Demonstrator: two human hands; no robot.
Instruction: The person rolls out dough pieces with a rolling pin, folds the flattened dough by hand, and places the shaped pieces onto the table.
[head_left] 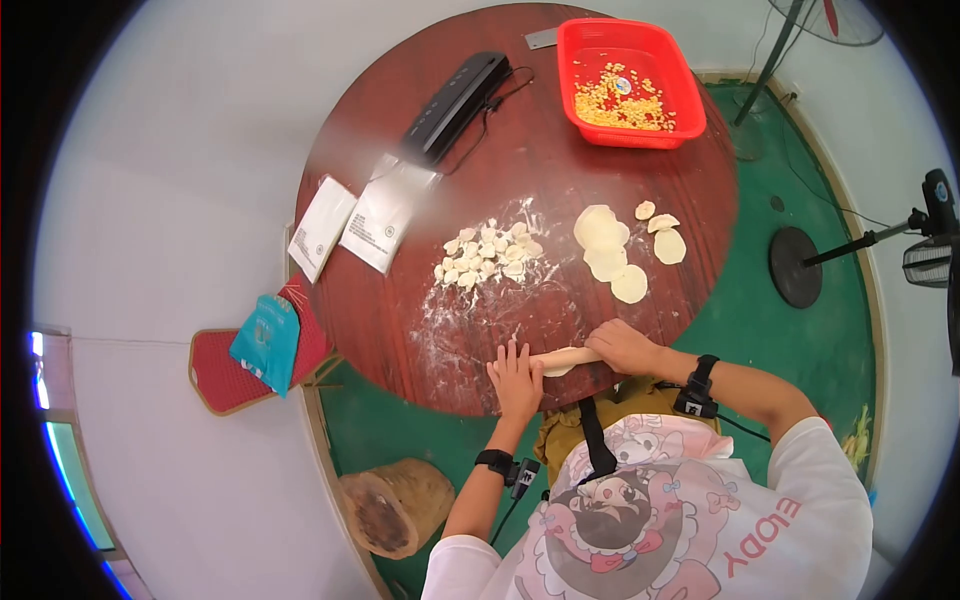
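A wooden rolling pin [570, 357] lies across a piece of flattened dough [557, 371] at the table's near edge. My left hand [517, 378] rests on its left end with the fingers spread and pointing away from me. My right hand [622, 346] is on the right end, fingers bent over it. Beyond my left hand, small pieces of dough [488, 252] sit in a cluster on the floured wood. Thin round wrappers [603, 240] overlap further right, with more round pieces [669, 246] beside them.
The round table [390, 330] also holds a red basin [690, 100] with yellow kernels, a black appliance [455, 107] with a cord, and white packets [322, 227]. A red chair [215, 370] with a blue bag [268, 342] stands left; a fan stand [797, 267] is right.
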